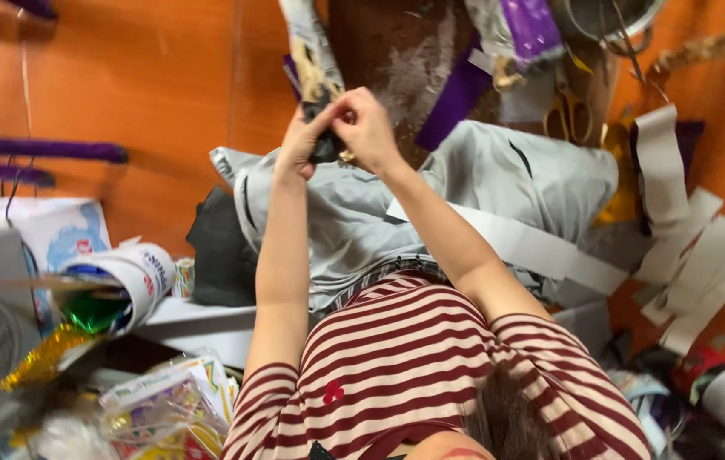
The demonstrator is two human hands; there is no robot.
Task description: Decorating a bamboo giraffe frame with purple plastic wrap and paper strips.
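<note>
Overhead, the view looks down past a person's hair and red-and-white striped shirt [413, 358] at both bare arms stretched forward. The left hand [301, 145] and the right hand [368, 128] meet close together, fingertips pinched on a long paper-wrapped stick with a dark lower end [318, 77]. The stick rises from the hands toward the top edge of the frame, tilted slightly left, and its grey and tan wrapping looks torn and patchy. Both hands are closed on the dark end of it, the left from below and the right from the side; a ring shows on one finger of the right hand.

Below the hands lies a crumpled grey cloth garment [464, 187] spread over the lap and floor, with a long white paper strip [533, 247] across it. Further right, a heap of cut white paper strips [703, 264] lies on the orange floor [124, 77]. Yellow-handled scissors [568, 115] rest near the top, beside a strip of purple paper [456, 98] and a metal pot [613, 21]. At the left, a white paper cup on its side [137, 277] holds shiny green foil, with gold tinsel [39, 358] just below it. Two purple-wrapped sticks [47, 152] lie on the floor at the far left.
</note>
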